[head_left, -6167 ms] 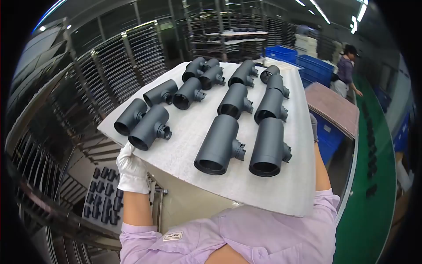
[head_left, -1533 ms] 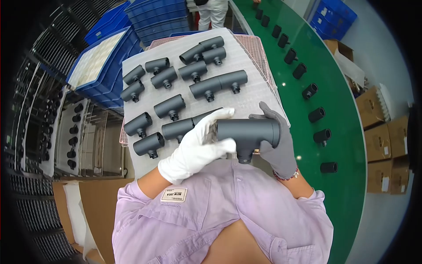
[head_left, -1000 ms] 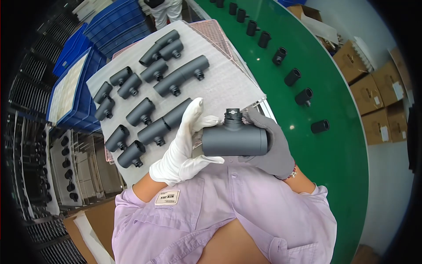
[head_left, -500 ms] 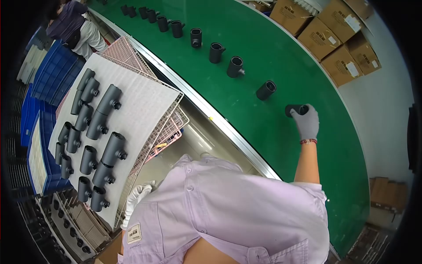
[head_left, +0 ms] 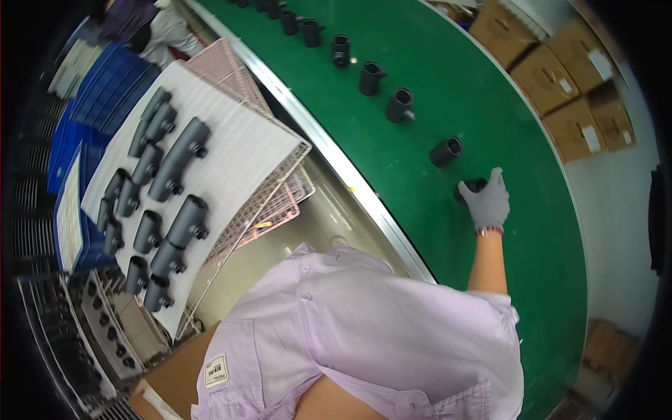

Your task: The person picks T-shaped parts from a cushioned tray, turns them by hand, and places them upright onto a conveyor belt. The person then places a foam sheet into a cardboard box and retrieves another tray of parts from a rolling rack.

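Observation:
My right hand (head_left: 488, 203), in a grey glove, is over the green table (head_left: 392, 168). Its thumb and fingers are spread around a dark pipe fitting (head_left: 474, 185), partly hidden by the hand. The fingers are not closed on it, though contact at the thumb is hard to tell. Just beyond is another black fitting (head_left: 446, 151), tilted towards me. A curved row of similar fittings continues up the table, among them one with a side outlet (head_left: 400, 105). My left hand is out of view.
Left, grey tee fittings (head_left: 183, 157) lie on a white sheet (head_left: 241, 133) over wire racks (head_left: 308, 183). Blue crates (head_left: 112, 87) stand behind, near another person (head_left: 129, 24). Cardboard boxes (head_left: 577, 129) are stacked beyond the table's far edge. The metal table edge (head_left: 336, 164) runs diagonally.
My right hand has opened its fingers around the fitting it was gripping. My white-gloved left hand has left the view. The camera view has shifted, moving the row of fittings up and right.

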Motion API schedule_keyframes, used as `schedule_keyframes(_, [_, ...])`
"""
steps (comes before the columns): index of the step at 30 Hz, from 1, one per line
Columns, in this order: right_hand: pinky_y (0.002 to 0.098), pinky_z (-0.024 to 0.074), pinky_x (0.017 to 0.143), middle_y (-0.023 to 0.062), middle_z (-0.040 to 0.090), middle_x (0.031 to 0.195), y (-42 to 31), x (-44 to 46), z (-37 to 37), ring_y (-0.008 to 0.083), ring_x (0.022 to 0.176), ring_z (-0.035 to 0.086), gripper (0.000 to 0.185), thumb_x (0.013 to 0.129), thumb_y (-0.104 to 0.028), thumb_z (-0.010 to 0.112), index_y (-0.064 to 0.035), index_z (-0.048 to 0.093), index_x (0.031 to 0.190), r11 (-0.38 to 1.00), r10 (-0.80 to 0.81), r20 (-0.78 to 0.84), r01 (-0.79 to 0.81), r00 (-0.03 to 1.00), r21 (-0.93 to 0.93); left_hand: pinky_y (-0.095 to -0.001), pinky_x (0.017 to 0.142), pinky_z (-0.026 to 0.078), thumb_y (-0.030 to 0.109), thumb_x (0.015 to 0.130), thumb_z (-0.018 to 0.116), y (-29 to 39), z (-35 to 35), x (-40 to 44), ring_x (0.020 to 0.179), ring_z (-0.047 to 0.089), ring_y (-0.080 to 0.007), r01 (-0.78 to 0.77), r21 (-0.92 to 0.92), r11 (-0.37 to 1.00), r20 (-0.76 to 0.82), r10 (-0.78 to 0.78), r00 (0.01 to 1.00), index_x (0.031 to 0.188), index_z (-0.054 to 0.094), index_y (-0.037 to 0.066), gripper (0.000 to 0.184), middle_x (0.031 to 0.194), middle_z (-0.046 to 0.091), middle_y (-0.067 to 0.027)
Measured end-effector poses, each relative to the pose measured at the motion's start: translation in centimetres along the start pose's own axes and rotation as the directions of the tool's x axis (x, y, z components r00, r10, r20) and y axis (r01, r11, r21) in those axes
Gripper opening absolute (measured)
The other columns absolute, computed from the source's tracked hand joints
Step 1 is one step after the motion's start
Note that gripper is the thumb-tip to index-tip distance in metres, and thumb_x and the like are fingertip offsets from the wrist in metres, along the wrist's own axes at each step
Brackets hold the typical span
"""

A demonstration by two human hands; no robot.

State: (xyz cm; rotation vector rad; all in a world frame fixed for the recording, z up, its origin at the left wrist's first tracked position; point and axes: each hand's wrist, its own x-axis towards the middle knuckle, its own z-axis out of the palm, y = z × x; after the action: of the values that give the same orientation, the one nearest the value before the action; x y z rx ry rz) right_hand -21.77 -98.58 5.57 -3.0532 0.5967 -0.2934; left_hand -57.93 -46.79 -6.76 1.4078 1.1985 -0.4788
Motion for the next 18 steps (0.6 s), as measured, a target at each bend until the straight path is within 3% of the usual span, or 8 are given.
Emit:
schedule_keyframes(1, [0.0425, 0.0535, 0.077, 0.0147, 0.064, 0.106, -1.2, -1.0, -0.6, 0.0317, 0.095, 0.064, 0.059, 0.076, -0.044, 0.071, -0.0038, 0.058, 0.118, 0.993, -0.101, -0.153, 0.110, 0.983, 0.051, -0.0294, 0.080, 0.051, 0.024, 0.098, 0.049, -0.4, -0.2, -0.2, 0.090, 0.065, -0.0175, 0.002, -0.008, 1.000, -0.007, -0.002, 1.000, 0.115, 0.061, 0.001, 0.031, 0.103, 0.067, -0.0110])
schedule_keyframes(3, [0.0413, 0.0516, 0.078, 0.0188, 0.066, 0.102, -4.0, -4.6, -1.3, 0.0308, 0.093, 0.064, 0.053, 0.081, -0.037, 0.069, 0.0010, 0.059, 0.117, 0.819, -0.473, 0.044, 0.421, 0.880, 0.390, -0.0294, 0.080, 0.051, 0.024, 0.098, 0.049, -1.1, -0.5, -0.7, 0.090, 0.065, -0.0176, -0.001, -0.020, 1.000, -0.015, 0.001, 1.000, 0.115, 0.061, 0.001, 0.032, 0.103, 0.067, -0.0110])
schedule_keyframes(4, [0.0392, 0.0510, 0.076, 0.0189, 0.066, 0.096, -5.5, -7.3, -1.9, 0.0302, 0.091, 0.064, 0.044, 0.084, -0.032, 0.067, 0.0008, 0.062, 0.113, 0.651, -0.697, 0.119, 0.555, 0.707, 0.518, -0.0294, 0.080, 0.051, 0.025, 0.098, 0.049, -1.4, -0.6, -0.9, 0.090, 0.065, -0.0176, -0.004, -0.025, 1.000, -0.017, 0.004, 1.000, 0.115, 0.061, 0.001, 0.032, 0.103, 0.067, -0.0110])
schedule_keyframes(5, [0.0436, 0.0508, 0.075, 0.0165, 0.067, 0.092, -6.1, -9.4, -1.6, 0.0329, 0.088, 0.065, 0.041, 0.083, -0.035, 0.065, -0.0088, 0.065, 0.115, 0.553, -0.809, 0.333, 0.434, 0.485, 0.711, -0.0294, 0.080, 0.051, 0.025, 0.098, 0.049, -1.6, -0.6, -0.9, 0.090, 0.065, -0.0177, -0.013, -0.032, 0.999, -0.019, 0.013, 1.000, 0.115, 0.061, 0.001, 0.032, 0.103, 0.067, -0.0111])
schedule_keyframes(7, [0.0436, 0.0508, 0.075, 0.0165, 0.067, 0.092, -6.9, -12.9, -0.2, 0.0329, 0.088, 0.065, 0.041, 0.083, -0.035, 0.064, -0.0089, 0.065, 0.115, 0.576, -0.804, 0.584, 0.390, 0.113, 0.718, -0.0294, 0.080, 0.051, 0.025, 0.098, 0.049, -2.5, -0.9, -0.8, 0.091, 0.065, -0.0178, -0.021, -0.050, 0.999, -0.019, 0.020, 1.000, 0.116, 0.060, 0.001, 0.032, 0.103, 0.067, -0.0111])
schedule_keyframes(8, [0.0436, 0.0508, 0.075, 0.0165, 0.067, 0.092, -7.4, -14.3, 0.8, 0.0329, 0.088, 0.065, 0.041, 0.083, -0.035, 0.064, -0.0089, 0.065, 0.114, 0.599, -0.759, 0.650, 0.437, 0.043, 0.671, -0.0294, 0.080, 0.051, 0.025, 0.098, 0.049, -3.0, -1.0, -0.8, 0.091, 0.065, -0.0178, -0.023, -0.059, 0.998, -0.022, 0.022, 1.000, 0.116, 0.060, 0.001, 0.032, 0.103, 0.067, -0.0111])
schedule_keyframes(18, [0.0434, 0.0509, 0.076, 0.0163, 0.067, 0.093, -11.4, -17.3, 3.0, 0.0330, 0.090, 0.065, 0.039, 0.083, -0.034, 0.063, -0.0095, 0.065, 0.113, 0.687, -0.606, 0.775, 0.609, 0.179, 0.396, -0.0294, 0.080, 0.051, 0.025, 0.098, 0.049, -7.8, -2.8, 0.6, 0.091, 0.065, -0.0183, -0.018, -0.195, 0.981, -0.048, 0.008, 0.999, 0.117, 0.060, 0.001, 0.033, 0.103, 0.067, -0.0114])
